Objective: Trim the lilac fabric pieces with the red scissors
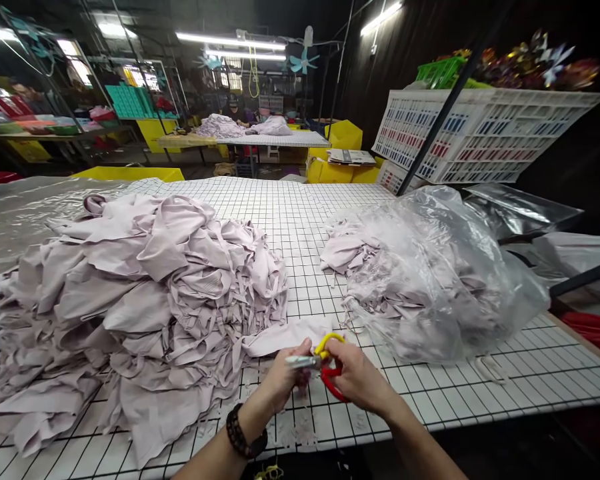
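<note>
My right hand (pixel 357 375) grips a pair of scissors (pixel 325 365) by its yellow and red handles, near the front edge of the table. Its metal blades point left into my left hand (pixel 284 380), whose fingers are pinched shut around the blade tip and a bit of pale lilac fabric (pixel 287 337). That fabric piece trails from a big heap of pale lilac garments (pixel 140 307) covering the left half of the table. A dark bead bracelet (pixel 240 437) sits on my left wrist.
A clear plastic bag (pixel 430 280) stuffed with more lilac fabric lies at right on the white grid-patterned table (pixel 300 213). White plastic crates (pixel 480 133) stand behind it. Far back are another work table with fabric, yellow bins (pixel 343 137) and shelves.
</note>
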Available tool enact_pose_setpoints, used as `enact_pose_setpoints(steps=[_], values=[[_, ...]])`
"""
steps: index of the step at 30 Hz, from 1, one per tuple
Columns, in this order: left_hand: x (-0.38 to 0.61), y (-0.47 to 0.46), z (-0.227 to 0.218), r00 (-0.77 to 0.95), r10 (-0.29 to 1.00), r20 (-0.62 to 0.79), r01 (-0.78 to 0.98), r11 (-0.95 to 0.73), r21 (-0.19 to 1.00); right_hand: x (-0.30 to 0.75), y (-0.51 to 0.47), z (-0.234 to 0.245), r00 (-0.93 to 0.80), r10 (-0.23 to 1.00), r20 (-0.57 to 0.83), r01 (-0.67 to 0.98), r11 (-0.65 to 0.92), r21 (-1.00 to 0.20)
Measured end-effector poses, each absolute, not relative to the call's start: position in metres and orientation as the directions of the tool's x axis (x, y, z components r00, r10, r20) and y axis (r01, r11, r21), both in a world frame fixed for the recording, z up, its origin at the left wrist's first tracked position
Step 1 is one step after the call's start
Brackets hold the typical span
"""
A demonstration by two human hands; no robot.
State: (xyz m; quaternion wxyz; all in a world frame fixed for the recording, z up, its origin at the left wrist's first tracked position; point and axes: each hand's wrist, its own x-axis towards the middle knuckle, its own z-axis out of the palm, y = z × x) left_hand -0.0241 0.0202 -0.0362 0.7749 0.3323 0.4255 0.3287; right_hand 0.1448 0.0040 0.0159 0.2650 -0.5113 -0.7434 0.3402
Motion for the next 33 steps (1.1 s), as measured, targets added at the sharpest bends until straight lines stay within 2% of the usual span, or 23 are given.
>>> enact_pose_setpoints(steps=[2,5,7,11,13,15,17,20,22,24,28,31,33], values=[[-0.024,0.021,-0.027,0.399,0.825,-0.4,-0.197,0.503,0.842,0.146,-0.005,0.019,-0.342,0.94,0.018,0.509,0.201,-0.837],[-0.028,0.021,-0.014,0.398,0.843,-0.361,-0.164,0.453,0.876,0.152,-0.001,0.014,-0.173,0.983,-0.055,0.352,0.01,-0.936],[-0.032,0.02,-0.006,0.419,0.844,-0.335,-0.153,0.429,0.89,0.154,0.007,0.007,-0.092,0.992,-0.092,0.252,-0.066,-0.965],[-0.041,0.016,0.004,0.452,0.845,-0.285,-0.119,0.373,0.92,0.14,0.019,-0.007,-0.214,0.97,-0.112,0.009,-0.112,-0.994],[-0.044,0.013,0.006,0.466,0.837,-0.288,-0.102,0.374,0.922,0.129,0.022,-0.013,-0.232,0.967,-0.107,-0.063,-0.124,-0.99],[-0.047,0.012,0.006,0.461,0.834,-0.302,-0.076,0.376,0.924,0.121,0.026,-0.018,-0.162,0.983,-0.082,-0.073,-0.095,-0.993],[-0.049,0.011,0.006,0.402,0.878,-0.261,-0.034,0.3,0.953,0.119,0.029,-0.022,-0.068,0.997,-0.044,-0.063,-0.048,-0.997],[-0.052,0.01,0.006,0.209,0.977,-0.048,0.082,0.031,0.996,0.12,0.032,-0.024,-0.029,0.999,-0.024,-0.029,-0.025,-0.999],[-0.052,0.011,0.005,0.105,0.992,0.064,0.143,-0.079,0.987,0.119,0.031,-0.026,-0.048,0.998,-0.031,-0.018,-0.032,-0.999],[-0.05,0.012,0.001,0.097,0.995,0.031,0.094,-0.04,0.995,0.116,0.029,-0.029,-0.071,0.996,-0.059,-0.048,-0.062,-0.997],[-0.042,0.016,-0.016,0.293,0.938,-0.187,-0.208,0.254,0.945,0.114,0.024,-0.033,-0.127,0.979,-0.161,-0.106,-0.175,-0.979],[-0.038,0.019,-0.024,0.313,0.934,-0.173,-0.382,0.291,0.877,0.124,0.019,-0.024,-0.112,0.982,-0.15,0.0,-0.151,-0.988],[-0.038,0.02,-0.026,0.275,0.95,-0.147,-0.413,0.255,0.874,0.135,0.012,-0.012,-0.122,0.986,-0.117,0.16,-0.097,-0.982]])
